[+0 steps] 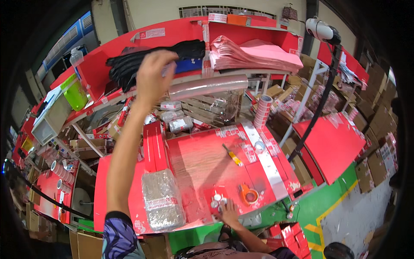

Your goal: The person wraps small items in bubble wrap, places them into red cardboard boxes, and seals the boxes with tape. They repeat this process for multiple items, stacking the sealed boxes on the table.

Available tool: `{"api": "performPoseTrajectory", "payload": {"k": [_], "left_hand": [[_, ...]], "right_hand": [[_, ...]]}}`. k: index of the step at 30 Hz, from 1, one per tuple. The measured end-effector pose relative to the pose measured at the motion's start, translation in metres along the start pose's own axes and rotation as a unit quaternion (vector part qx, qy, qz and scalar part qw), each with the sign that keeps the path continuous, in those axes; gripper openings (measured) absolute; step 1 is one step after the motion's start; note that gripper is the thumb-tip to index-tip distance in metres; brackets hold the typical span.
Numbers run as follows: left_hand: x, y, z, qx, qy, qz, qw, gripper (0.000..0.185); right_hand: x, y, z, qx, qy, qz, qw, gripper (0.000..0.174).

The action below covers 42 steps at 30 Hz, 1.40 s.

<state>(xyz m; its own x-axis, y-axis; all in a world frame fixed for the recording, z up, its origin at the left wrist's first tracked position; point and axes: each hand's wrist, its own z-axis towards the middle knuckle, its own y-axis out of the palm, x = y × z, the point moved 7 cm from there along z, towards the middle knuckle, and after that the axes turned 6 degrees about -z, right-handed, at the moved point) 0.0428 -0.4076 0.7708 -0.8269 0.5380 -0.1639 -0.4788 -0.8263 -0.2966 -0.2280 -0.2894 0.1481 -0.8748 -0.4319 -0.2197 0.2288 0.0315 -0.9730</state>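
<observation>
My left hand (156,76) is raised, blurred, over the shelf in front of a stack of black plastic bags (129,66) and a blue item (189,65). Whether its fingers hold anything cannot be told. At the table's near edge my right hand (229,212) touches small round whitish objects (216,201) on a red piece. To its right lies an orange tape dispenser (248,195). A yellow-handled cutter (233,156) rests farther back on the red table (207,171). On the left part of the table sits a plastic-wrapped, taped package (162,200), with long red boxes (154,145) behind it.
A roll of clear film (208,86) hangs under the shelf. Pink sheets (255,55) are stacked on the shelf's right. Stacked tape rolls (263,110) stand at the table's back right corner. Black curved arms rise on both sides. Red boxes (292,239) sit low at the right.
</observation>
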Motion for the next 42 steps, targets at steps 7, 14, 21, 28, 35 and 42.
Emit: {"api": "performPoseTrajectory", "payload": {"k": [7,14,21,28,35,42], "left_hand": [[-0.17,0.042,0.054,-0.329,-0.172,0.167,0.913,0.027],[-0.164,-0.003,0.072,-0.148,-0.186,0.174,0.956,0.027],[0.029,0.096,-0.095,-0.22,-0.063,0.153,0.961,0.018],[0.165,0.229,-0.429,-0.524,-0.304,-0.01,0.796,0.014],[0.246,0.272,-0.523,-0.573,-0.325,-0.394,0.641,0.043],[0.198,0.226,-0.582,-0.721,-0.34,-0.204,0.568,0.076]], "right_hand": [[0.009,0.046,0.019,-0.051,-0.032,-0.019,0.998,0.097],[0.021,0.02,0.047,-0.041,-0.089,0.002,0.995,0.089],[-0.012,0.003,0.075,-0.013,-0.13,0.026,0.991,0.087],[0.01,-0.021,0.036,0.01,-0.125,0.093,0.988,0.067],[0.062,-0.127,-0.037,0.174,-0.049,0.256,0.95,0.07],[0.078,-0.185,-0.059,0.247,-0.005,0.305,0.92,0.076]]}}
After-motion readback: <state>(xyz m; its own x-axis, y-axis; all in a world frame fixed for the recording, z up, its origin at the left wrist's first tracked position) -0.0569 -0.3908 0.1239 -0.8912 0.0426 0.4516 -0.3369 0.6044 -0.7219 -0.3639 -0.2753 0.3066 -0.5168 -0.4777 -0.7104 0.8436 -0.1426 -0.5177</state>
